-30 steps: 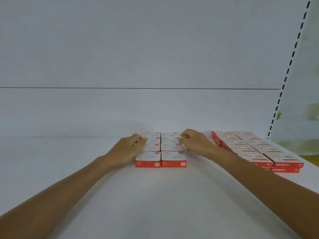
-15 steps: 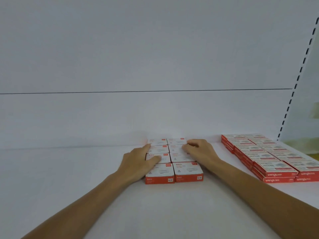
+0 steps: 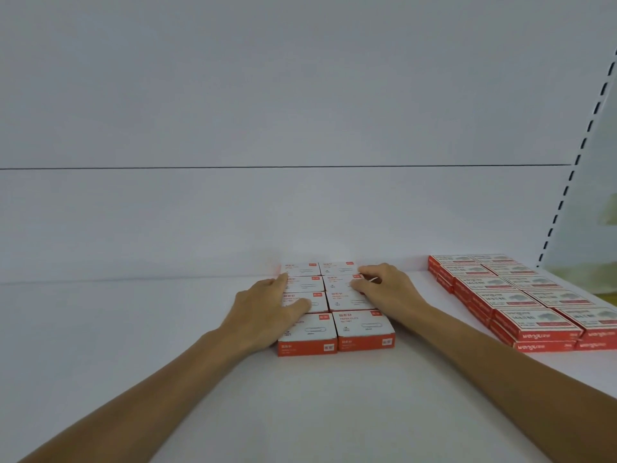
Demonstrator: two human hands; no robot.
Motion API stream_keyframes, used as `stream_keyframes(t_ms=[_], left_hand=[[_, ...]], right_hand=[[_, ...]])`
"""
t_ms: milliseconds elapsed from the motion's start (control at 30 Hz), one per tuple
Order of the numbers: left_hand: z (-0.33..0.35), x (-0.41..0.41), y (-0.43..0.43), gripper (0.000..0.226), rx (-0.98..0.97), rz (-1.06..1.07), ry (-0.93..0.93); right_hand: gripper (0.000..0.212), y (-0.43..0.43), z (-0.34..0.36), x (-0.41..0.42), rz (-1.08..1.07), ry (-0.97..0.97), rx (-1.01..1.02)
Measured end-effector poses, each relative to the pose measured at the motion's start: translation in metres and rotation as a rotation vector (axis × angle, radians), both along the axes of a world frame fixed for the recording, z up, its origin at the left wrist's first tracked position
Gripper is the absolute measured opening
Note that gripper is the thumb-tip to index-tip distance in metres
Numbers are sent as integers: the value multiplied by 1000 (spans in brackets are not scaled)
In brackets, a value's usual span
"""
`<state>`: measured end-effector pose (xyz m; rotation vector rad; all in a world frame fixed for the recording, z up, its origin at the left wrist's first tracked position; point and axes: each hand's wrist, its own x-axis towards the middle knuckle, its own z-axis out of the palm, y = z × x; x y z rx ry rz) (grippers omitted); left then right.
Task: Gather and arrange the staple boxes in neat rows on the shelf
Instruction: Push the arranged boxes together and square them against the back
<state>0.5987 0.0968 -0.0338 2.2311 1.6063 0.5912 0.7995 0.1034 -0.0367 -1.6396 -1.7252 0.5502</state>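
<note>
Pressing in from both sides, are they?

Yes. The left hand (image 3: 263, 312) lies against the left flank of the staple boxes (image 3: 364, 329), fingers fairly straight along the far rows, thumb (image 3: 300, 305) laid flat across the top of the second box from the front. Nothing is clasped there — it's a relaxed, flat push.

And the other one?

The right hand (image 3: 387, 292) sits on the block's right side, level with the two middle rows. Its fingers are bent, fingertips (image 3: 362, 270) resting on the tops of the right-column boxes. Whether it actually grips a box or only bears on them, I cannot tell.

Where does the block sit?

Midway along the white shelf (image 3: 317, 412), its far end close to the white back panel (image 3: 300, 212). Two columns, four rows, all touching, white tops up and red fronts toward the camera. One layer, as far as I can see.

Anything else up there?

A stack of larger red boxes (image 3: 534, 315) to the right — two columns, two layers, running from the back panel toward the front, well apart from the small block. Beyond it, a white upright (image 3: 567, 182) with a line of dark slots rises at the shelf's right end.

Both forearms bare?

Bare, reaching in from the bottom corners of the view.
</note>
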Motion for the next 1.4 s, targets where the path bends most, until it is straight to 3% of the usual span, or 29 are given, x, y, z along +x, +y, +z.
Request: stream_keyframes(t_ms=[100, 233, 300, 400, 567, 667, 900, 1167, 1400], left_hand=[[2, 1, 2, 46, -15, 1, 15], [5, 1, -1, 51, -65, 9, -2], [7, 0, -6, 55, -123, -7, -67], [13, -6, -17, 49, -168, -33, -212], [17, -27, -15, 67, -189, -82, -23], [19, -21, -19, 53, -206, -137, 8], [13, -14, -29, 75, -117, -91, 167], [10, -16, -25, 78, -78, -95, 143], [5, -17, -24, 78, -40, -105, 139]], right_hand=[[32, 1, 0, -1, -6, -13, -10], [31, -2, 3, -1, -5, -3, -40], [25, -5, 6, -2, -19, 6, -62], [40, -12, 10, -3, -84, -140, -20], [37, -22, 11, -6, -71, -331, -34], [40, -25, 12, -6, -53, -311, -62], [39, -29, 9, -8, -39, -283, -7], [28, -29, 9, -10, -29, -240, -24], [33, -29, 8, -8, -23, -198, -51]])
